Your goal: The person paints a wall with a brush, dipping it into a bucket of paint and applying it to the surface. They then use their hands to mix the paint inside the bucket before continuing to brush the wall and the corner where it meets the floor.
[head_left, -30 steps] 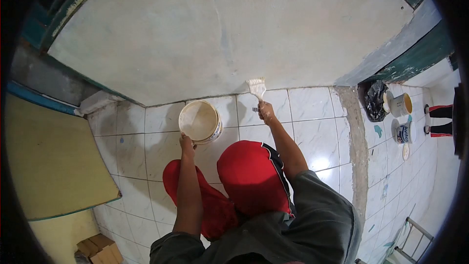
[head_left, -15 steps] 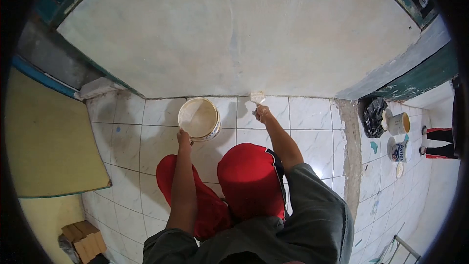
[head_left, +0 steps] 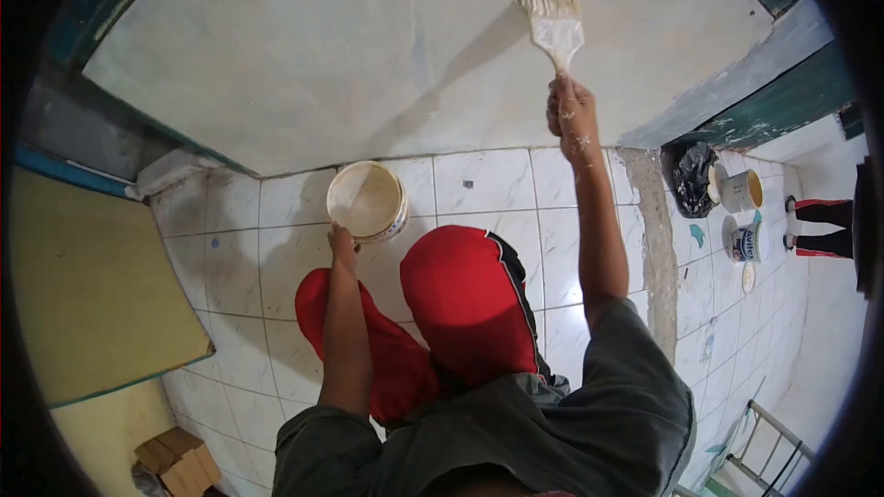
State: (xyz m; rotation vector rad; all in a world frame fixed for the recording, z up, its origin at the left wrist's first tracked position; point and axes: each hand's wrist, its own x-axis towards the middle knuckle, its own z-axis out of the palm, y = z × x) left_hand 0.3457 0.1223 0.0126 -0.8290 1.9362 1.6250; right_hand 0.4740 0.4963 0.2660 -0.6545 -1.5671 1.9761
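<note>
A wide paintbrush point(head_left: 557, 32) is raised in front of the pale wall point(head_left: 304, 64), bristles pointing up and casting a long shadow. My right hand point(head_left: 573, 115), spotted with white paint, is closed round its handle. On the tiled floor point(head_left: 479, 193), close to the foot of the wall, stands a bucket point(head_left: 396, 213) with whitish paint inside. My left hand point(head_left: 342, 244) grips the near rim of this bucket, fingers closed over the edge.
At the right are a black plastic bag point(head_left: 692, 182), an open bucket point(head_left: 741, 190) and a labelled paint bucket point(head_left: 748, 242). Another person's legs point(head_left: 822, 228) show beyond them. A yellowish panel point(head_left: 101, 285) leans at the left, above a cardboard box point(head_left: 180, 469). A metal ladder point(head_left: 773, 446) lies lower right.
My right hand has lifted the paintbrush from the foot of the wall, up and to the right. My left hand stays on the bucket's rim. The view has shifted slightly.
</note>
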